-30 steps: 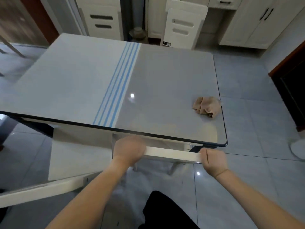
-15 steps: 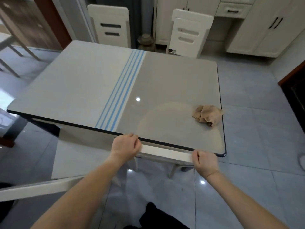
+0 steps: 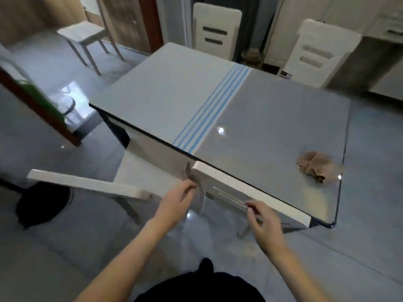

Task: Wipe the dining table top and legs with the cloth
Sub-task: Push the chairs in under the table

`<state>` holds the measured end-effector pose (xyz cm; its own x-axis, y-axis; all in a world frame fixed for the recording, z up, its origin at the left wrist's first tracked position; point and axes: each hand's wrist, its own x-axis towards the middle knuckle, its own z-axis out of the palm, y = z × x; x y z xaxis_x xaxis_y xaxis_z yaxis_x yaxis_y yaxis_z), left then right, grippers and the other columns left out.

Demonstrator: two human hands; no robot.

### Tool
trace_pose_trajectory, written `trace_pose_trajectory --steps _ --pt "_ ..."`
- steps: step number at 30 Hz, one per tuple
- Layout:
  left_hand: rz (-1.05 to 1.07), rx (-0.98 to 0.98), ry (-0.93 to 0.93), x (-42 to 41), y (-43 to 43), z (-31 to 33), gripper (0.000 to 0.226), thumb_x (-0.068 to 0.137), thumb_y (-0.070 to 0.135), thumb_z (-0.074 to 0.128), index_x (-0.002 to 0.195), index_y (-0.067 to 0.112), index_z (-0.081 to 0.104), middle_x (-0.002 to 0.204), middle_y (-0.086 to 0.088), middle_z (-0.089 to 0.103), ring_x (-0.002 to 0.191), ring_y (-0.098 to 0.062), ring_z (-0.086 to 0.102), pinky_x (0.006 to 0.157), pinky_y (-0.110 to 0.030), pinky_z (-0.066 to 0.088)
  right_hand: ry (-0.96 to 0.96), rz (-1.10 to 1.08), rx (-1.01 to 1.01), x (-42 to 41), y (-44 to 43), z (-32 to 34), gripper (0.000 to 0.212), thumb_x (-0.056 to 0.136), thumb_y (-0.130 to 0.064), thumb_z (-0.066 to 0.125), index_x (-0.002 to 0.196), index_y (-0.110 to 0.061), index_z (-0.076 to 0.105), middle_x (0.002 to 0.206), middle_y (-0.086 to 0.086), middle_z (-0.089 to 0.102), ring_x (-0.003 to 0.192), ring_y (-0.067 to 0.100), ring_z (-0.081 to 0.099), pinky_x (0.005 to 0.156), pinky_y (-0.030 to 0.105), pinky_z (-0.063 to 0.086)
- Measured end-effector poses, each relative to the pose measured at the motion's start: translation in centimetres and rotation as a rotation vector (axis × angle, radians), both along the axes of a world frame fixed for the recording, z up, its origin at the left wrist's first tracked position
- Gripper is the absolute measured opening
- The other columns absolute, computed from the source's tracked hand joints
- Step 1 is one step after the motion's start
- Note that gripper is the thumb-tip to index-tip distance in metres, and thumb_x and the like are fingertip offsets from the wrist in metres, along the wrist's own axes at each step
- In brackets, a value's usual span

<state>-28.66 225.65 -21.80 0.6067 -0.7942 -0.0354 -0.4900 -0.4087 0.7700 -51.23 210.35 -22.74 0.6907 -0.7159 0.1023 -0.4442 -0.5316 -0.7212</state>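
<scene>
The crumpled tan cloth [image 3: 314,166] is being carried by the glass worktop [image 3: 272,118], near its right edge and close to the near right corner, well apart from both hands. Blue stripes [image 3: 211,112] are being shown running across the worktop, between a paler half on the left and a greyer half on the right.

A white chair [image 3: 250,192] is being kept tucked under the near edge, its top rail lying just beside the dark rim. The left hand [image 3: 176,205] is being held just below the rail's left end, fingers [image 3: 189,188] stretched out and relaxed, with nothing gripped. The right hand [image 3: 265,221] is being held in front of the chair back, fingers loosely bent. Whether anything is being pinched or touched there cannot be told through the blur.

A second white chair [image 3: 87,186] is being shown tilted to the left on the tiled floor [image 3: 65,247]. Two more chairs [image 3: 216,29] are being seen beyond the far edge, and a stool [image 3: 82,33] at the far left.
</scene>
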Motion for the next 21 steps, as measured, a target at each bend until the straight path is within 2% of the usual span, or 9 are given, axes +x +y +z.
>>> trace_pose_trajectory --steps 2,4,6,9,12,15,18,21 --pt "0.122 0.042 0.156 -1.1 4.3 -2.1 0.019 0.082 0.041 0.046 0.087 0.033 0.062 0.083 0.011 0.065 0.078 -0.004 0.059 0.075 -0.026 0.045 0.106 0.092 0.185 1.5 2.2 -2.1 0.022 0.091 -0.032 0.053 0.099 -0.017 0.067 0.094 -0.007 0.065 0.084 0.005 0.061 0.077 0.022 0.047" --pt "0.258 0.122 0.247 -2.0 9.0 -4.5 0.014 0.086 0.03 0.051 0.078 0.039 0.06 0.078 0.012 0.067 0.076 0.003 0.06 0.074 -0.025 0.046 0.206 0.208 0.286 2.8 4.2 -4.2 0.006 0.091 -0.021 0.059 0.094 -0.022 0.065 0.09 -0.006 0.066 0.078 0.002 0.061 0.072 0.019 0.046" --pt "0.385 0.183 0.287 -2.7 13.5 -5.8 0.025 0.089 0.021 0.053 0.075 0.04 0.061 0.077 0.018 0.067 0.076 0.006 0.06 0.073 -0.024 0.045 0.257 0.317 0.332 4.2 5.8 -5.6 0.017 0.09 -0.017 0.062 0.084 -0.033 0.061 0.08 -0.01 0.066 0.074 -0.002 0.061 0.066 0.016 0.044" --pt "0.565 0.183 0.334 -3.1 19.5 -6.1 0.021 0.079 0.031 0.048 0.083 0.046 0.06 0.077 0.022 0.065 0.07 -0.003 0.061 0.073 -0.027 0.047 0.289 0.42 0.34 7.0 8.1 -6.1 0.032 0.087 -0.014 0.065 0.074 -0.043 0.057 0.067 -0.016 0.065 0.069 -0.003 0.062 0.063 0.023 0.046" --pt "0.721 0.106 0.362 -2.8 23.8 -6.0 0.016 0.077 0.037 0.047 0.081 0.042 0.062 0.072 0.021 0.066 0.07 -0.007 0.062 0.073 -0.028 0.049 0.241 0.504 0.379 10.1 10.6 -4.7 0.024 0.089 -0.014 0.063 0.082 -0.037 0.062 0.076 -0.01 0.069 0.073 0.002 0.065 0.068 0.029 0.053" --pt "0.883 -0.05 0.394 -1.8 26.0 -5.3 0.013 0.077 0.029 0.049 0.078 0.027 0.061 0.067 0.008 0.064 0.067 -0.008 0.06 0.067 -0.023 0.047 0.096 0.586 0.378 13.8 12.7 -3.0 0.024 0.09 -0.014 0.061 0.09 -0.038 0.062 0.082 -0.01 0.069 0.077 0.008 0.068 0.071 0.033 0.056" --pt "0.91 -0.108 0.392 0.9 27.4 -4.9 0.011 0.079 0.019 0.05 0.079 0.021 0.061 0.073 -0.003 0.062 0.067 -0.009 0.058 0.066 -0.019 0.046 -0.037 0.6 0.367 17.9 15.0 -1.1 0.025 0.091 -0.009 0.061 0.099 -0.032 0.064 0.09 -0.008 0.07 0.084 0.009 0.068 0.076 0.029 0.055" --pt "0.843 -0.112 0.331 5.6 28.5 -4.2 0.012 0.079 0.026 0.049 0.079 0.024 0.06 0.078 -0.002 0.063 0.072 -0.005 0.06 0.074 -0.027 0.047 -0.169 0.549 0.264 21.8 16.8 1.0 0.022 0.09 -0.004 0.06 0.107 -0.017 0.065 0.098 -0.004 0.067 0.091 0.007 0.065 0.081 0.02 0.05"
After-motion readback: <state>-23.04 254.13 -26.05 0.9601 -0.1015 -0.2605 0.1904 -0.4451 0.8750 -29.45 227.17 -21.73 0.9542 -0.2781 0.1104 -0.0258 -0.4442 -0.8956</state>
